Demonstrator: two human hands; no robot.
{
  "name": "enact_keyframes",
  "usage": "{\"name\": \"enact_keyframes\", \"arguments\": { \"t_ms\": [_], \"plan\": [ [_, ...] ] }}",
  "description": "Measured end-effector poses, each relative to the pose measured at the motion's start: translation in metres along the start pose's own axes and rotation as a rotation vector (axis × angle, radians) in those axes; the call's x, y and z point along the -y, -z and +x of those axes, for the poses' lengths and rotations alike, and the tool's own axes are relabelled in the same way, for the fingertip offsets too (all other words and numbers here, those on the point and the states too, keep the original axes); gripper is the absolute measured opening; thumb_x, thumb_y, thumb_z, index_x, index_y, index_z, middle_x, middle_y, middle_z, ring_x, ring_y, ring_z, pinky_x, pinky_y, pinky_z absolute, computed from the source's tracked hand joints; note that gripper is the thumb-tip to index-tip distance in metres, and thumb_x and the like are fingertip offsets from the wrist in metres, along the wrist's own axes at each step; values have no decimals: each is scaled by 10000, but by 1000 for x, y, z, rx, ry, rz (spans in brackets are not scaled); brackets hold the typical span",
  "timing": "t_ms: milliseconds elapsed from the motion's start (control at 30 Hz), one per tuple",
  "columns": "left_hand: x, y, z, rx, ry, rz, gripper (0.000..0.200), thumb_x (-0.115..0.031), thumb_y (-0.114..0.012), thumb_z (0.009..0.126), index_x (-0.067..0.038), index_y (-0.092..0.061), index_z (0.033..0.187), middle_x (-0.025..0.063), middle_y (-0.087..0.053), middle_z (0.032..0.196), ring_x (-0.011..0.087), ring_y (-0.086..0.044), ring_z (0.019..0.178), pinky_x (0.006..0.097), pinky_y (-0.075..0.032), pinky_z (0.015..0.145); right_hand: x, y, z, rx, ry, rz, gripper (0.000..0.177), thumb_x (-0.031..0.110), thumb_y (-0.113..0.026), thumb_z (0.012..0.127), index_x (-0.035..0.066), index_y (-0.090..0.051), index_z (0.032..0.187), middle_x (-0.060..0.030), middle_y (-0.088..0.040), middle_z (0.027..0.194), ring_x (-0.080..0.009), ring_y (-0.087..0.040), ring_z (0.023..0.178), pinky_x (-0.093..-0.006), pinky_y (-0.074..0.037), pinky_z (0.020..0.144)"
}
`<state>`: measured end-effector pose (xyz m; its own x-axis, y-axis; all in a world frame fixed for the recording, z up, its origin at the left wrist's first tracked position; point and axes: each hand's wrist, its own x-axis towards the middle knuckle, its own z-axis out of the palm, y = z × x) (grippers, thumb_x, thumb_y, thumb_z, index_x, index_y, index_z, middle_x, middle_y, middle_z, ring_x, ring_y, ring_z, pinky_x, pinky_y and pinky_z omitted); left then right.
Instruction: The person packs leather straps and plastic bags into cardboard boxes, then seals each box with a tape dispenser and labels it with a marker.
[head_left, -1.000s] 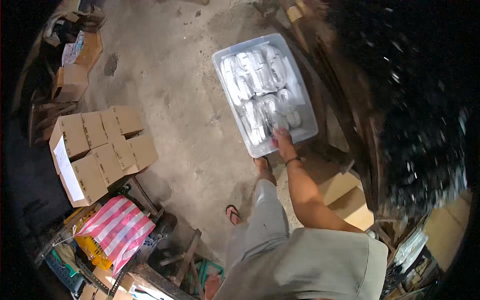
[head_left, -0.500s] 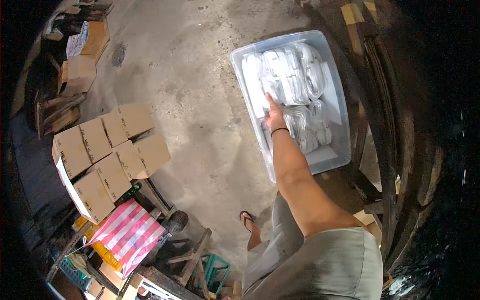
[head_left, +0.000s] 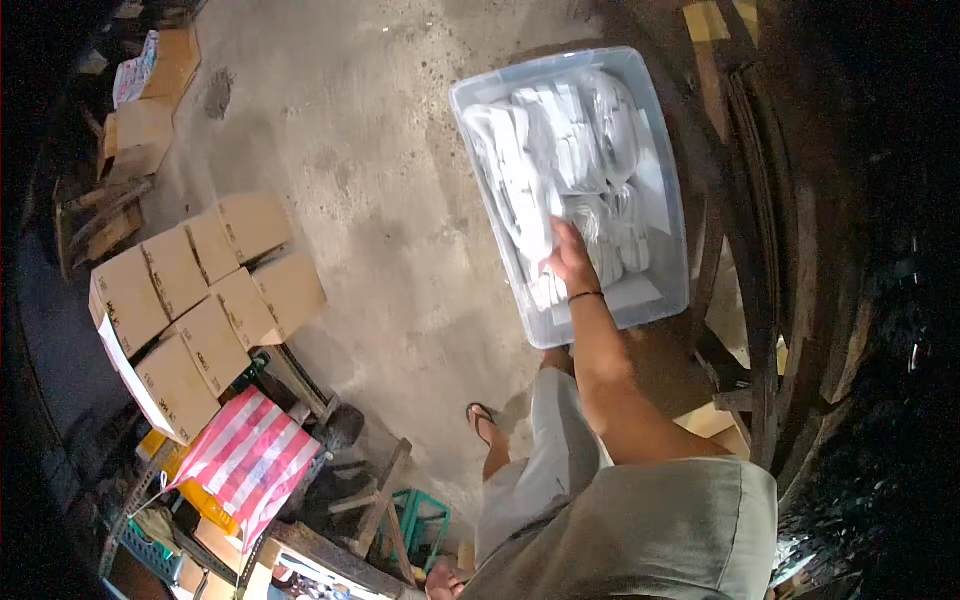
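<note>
A clear plastic storage bin stands on the floor, filled with white looped bundles in clear wrapping. My right hand, with a dark band at its wrist, reaches into the bin's near left part. Its thumb and fingers are closed on the end of a long white bundle, which is raised along the left wall over the others. Smaller white bundles lie just right of my hand. At the bottom edge my left hand shows only in part, low beside my shirt, its fingers mostly hidden.
Stacked brown cartons stand at left, above a shelf with a pink-and-white striped bag. A green plastic crate frame sits by a wooden stand. Dark timber runs along the right. More cartons lie at upper left.
My right hand has closed on the left bundle and raised it from its place among the others. The view has shifted slightly, and part of my left hand shows more at the bottom.
</note>
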<state>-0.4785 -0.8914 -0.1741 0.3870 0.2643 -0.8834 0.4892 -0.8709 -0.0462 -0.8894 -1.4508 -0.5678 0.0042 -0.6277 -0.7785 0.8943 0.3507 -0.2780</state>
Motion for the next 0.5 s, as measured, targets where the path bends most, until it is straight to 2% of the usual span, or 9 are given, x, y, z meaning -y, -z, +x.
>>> {"name": "enact_keyframes", "arguments": {
  "t_ms": [100, 167, 200, 267, 333, 367, 400, 467, 500],
  "plan": [
    [18, 15, -17, -87, 52, 59, 276, -334, -603, 886, -133, -569, 1072, 42, -575, 818, 190, -567, 717, 389, -465, 635, -8, 35, -47, -117, 100, -209, 339, 217, -635, 854, 61, -575, 1149, -58, -635, 972, -189, -608, 948, -348, -518, 809],
    [21, 16, -20, -133, 75, 97, 274, -336, -599, 887, -138, -569, 1074, 43, -575, 817, 189, -568, 719, 393, -465, 633, -1, 48, -64, -351, -114, -761, 365, 282, -660, 860, 71, -579, 1147, -47, -625, 930, -162, -598, 902, -323, -509, 809],
    [19, 13, -20, -154, 84, 116, 273, -338, -596, 888, -140, -569, 1074, 43, -575, 817, 189, -568, 720, 395, -465, 631, 4, 63, -52, -358, -116, -767, 365, 282, -660, 860, 71, -579, 1147, -47, -625, 930, -162, -598, 902, -323, -509, 809],
    [7, -2, -28, -200, 96, 153, 272, -341, -591, 889, -144, -569, 1075, 44, -574, 816, 188, -569, 722, 399, -464, 629, 15, 96, -1, -314, 170, -991, 523, 338, -679, 853, 50, -496, 1249, -56, -591, 1023, -167, -583, 907, -352, -499, 857],
    [-16, -26, -43, -248, 106, 192, 270, -344, -586, 891, -149, -569, 1077, 44, -574, 815, 187, -569, 724, 403, -464, 627, 39, 65, 34, -378, 104, -483, 574, 363, -678, 853, 41, -467, 1278, -85, -563, 1106, -209, -564, 943, -404, -482, 870],
    [-75, -79, -71, -257, 168, 672, 312, -364, -571, 886, -133, -569, 1095, 51, -593, 848, 202, -584, 780, 406, -480, 666, 42, 75, 72, -277, 181, -539, 553, 367, -676, 853, 41, -489, 1259, -98, -563, 1119, -231, -555, 950, -408, -477, 844],
    [-76, -82, -59, -249, 156, 667, 312, -364, -571, 886, -133, -569, 1095, 51, -593, 848, 202, -584, 780, 406, -480, 666, 45, 83, 102, -169, 266, -593, 534, 371, -674, 854, 40, -511, 1240, -111, -563, 1133, -254, -545, 957, -412, -472, 818],
    [-84, -102, -27, -58, 82, 518, 314, -358, -573, 887, -128, -568, 1100, 54, -595, 854, 204, -585, 784, 406, -480, 671, 62, 10, 104, -336, 232, -96, 527, 409, -684, 836, 67, -545, 1212, -119, -572, 1155, -278, -539, 992, -396, -458, 816],
    [-88, -107, -13, 35, 47, 449, 315, -355, -573, 887, -126, -568, 1102, 55, -596, 856, 205, -586, 786, 406, -481, 673, 73, -27, 76, -363, 184, -132, 555, 415, -706, 806, 103, -536, 1232, -115, -565, 1185, -289, -533, 1060, -431, -453, 855]
  ]
}}
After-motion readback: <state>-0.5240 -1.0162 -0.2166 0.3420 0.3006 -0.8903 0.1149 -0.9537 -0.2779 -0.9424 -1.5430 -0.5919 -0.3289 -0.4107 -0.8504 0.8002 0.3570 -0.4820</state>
